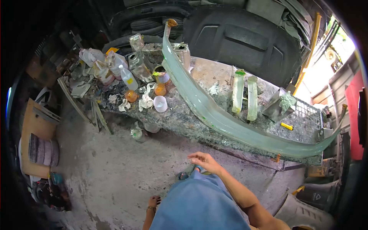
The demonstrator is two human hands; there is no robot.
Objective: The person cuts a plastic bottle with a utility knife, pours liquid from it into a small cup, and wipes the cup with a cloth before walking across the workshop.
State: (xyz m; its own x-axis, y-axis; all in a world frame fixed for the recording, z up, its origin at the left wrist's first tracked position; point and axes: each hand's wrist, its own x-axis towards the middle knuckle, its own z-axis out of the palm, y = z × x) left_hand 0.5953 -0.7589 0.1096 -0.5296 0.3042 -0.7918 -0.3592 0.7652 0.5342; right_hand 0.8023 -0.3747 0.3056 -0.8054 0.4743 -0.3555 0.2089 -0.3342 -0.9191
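Observation:
My right hand (204,161) is held in front of my body, fingers stretched out and nothing in it. Low beside my blue shirt (201,205) hangs my left hand (154,200), fingers loosely bent, with no object showing in it. Nearest to my right hand is the workbench (168,119), its top crusted with dried resin. Across it lies a long, curved, glossy pale-green moulded piece (209,109), which looks like a bumper mould; its left end rises at the back and its right end overhangs the bench.
Two narrow green strips (238,92), a metal can (279,104) with a cloth and a yellow tube (286,126) lie behind the piece. Leftward stand a white bottle (128,78), an open tin (161,74), a plastic cup (160,104) and crumpled rags (146,100). A grey chair (303,212) is lower right.

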